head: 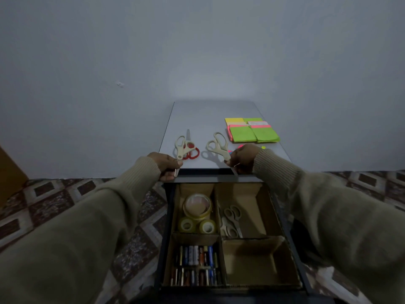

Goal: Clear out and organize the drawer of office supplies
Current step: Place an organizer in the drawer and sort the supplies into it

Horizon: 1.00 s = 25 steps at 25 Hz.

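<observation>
We observe a grey surface [203,119] set against the wall. Red-handled scissors [191,150] lie on its near left area. A stack of neon paper pads [252,130], green, yellow and pink, lies on its right side, well apart from the scissors.

Take the open drawer [230,235] as your landmark. Its near right compartment is bare cardboard, so you can reach straight in there. Far left is filled by tape rolls [198,212], near left is packed with batteries [195,265], and scissors [231,220] lie along the left side of the far right compartment. Beyond the drawer, the worktop [203,119] carries red scissors [190,148] on the left and sticky notes [252,130] on the right, with open surface between and behind them.
</observation>
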Motion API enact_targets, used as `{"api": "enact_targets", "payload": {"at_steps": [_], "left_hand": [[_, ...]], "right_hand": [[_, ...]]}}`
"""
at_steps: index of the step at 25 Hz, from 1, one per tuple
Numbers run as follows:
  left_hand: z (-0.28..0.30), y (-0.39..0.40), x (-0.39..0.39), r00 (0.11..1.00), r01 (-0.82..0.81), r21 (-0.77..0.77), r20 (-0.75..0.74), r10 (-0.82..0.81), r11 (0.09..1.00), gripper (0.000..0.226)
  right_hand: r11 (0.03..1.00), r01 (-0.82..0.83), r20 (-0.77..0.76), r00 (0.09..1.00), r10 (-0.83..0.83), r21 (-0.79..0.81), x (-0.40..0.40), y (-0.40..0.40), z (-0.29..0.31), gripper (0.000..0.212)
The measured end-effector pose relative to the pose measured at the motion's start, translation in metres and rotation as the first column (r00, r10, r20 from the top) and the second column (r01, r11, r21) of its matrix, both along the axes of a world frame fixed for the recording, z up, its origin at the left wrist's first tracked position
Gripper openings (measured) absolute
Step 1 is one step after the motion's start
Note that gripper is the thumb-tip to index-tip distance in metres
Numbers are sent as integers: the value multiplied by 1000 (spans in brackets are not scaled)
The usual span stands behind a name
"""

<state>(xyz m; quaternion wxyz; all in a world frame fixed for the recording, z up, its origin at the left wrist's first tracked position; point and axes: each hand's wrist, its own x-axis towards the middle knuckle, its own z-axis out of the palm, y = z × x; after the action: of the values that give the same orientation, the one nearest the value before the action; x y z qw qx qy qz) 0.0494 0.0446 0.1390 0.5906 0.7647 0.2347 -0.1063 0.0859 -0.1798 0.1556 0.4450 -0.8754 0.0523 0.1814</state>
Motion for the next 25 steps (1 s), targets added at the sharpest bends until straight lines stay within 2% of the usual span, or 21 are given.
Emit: {"api": "enact_targets", "payload": {"at_steps": [2,4,8,15,18,22,25], "left_hand": [[-5,-9,-19,997,75,-8,-33,-75,997,13],[-10,-17,-36,983,171,-8,-64,-171,985,13],[-22,-30,-61,962,249,-13,-114,-249,968,14],[-49,-42,-81,919,309,-100,-224,-324,946,8],[-59,-45,-86,925,301,-76,-218,-310,951,9],[-64,-44,-83,924,311,-66,-213,-318,948,7],[-68,-44,-80,910,332,-73,-236,-340,940,4]], "right_hand": [[992,-98,-16,995,97,-82,-17,-10,-4,26],[992,-108,-66,993,103,-72,-33,-21,-10,6],[994,-105,-150,984,99,-27,-52,-41,-35,20],[992,-123,-289,951,115,-11,-74,-61,-68,12],[998,-55,-302,951,62,33,-73,-65,-84,23],[998,21,-306,952,-2,59,-69,-67,-89,18],[984,124,-359,931,-71,128,-73,-67,-93,22]]}}
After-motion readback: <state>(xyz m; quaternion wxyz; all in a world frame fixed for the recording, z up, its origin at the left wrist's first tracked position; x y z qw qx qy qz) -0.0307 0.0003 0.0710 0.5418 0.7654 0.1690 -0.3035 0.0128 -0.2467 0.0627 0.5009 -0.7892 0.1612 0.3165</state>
